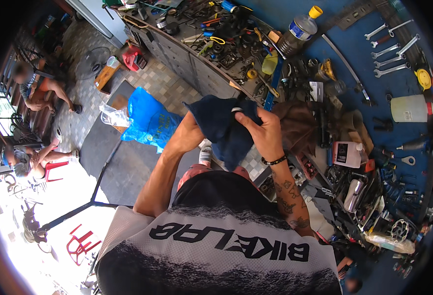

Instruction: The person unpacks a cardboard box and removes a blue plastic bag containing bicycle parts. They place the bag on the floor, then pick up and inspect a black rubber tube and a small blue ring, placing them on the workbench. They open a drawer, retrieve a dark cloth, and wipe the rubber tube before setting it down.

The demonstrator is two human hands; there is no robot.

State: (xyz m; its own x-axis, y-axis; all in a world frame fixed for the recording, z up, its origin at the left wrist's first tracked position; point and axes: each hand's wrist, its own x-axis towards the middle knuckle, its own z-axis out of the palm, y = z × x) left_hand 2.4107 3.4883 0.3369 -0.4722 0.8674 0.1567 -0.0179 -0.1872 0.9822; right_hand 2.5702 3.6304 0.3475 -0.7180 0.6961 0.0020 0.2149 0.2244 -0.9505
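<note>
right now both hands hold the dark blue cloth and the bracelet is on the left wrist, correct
Not quite: the head view shows the bracelet on the right wrist, not the left. The left hand and right hand do hold the dark blue cloth.

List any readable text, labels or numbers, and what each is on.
Wording withheld; locations only.
Shirt: large dark letters, legible.
Blue bag: yellowish print, creased.
Bottle: blue-and-white label, too small to read.
Pink jug: label, too small.
White canister: label, too small.
Cloth: none visible.

Matt cloth [230, 137], glossy plastic bag [147, 118]
</note>
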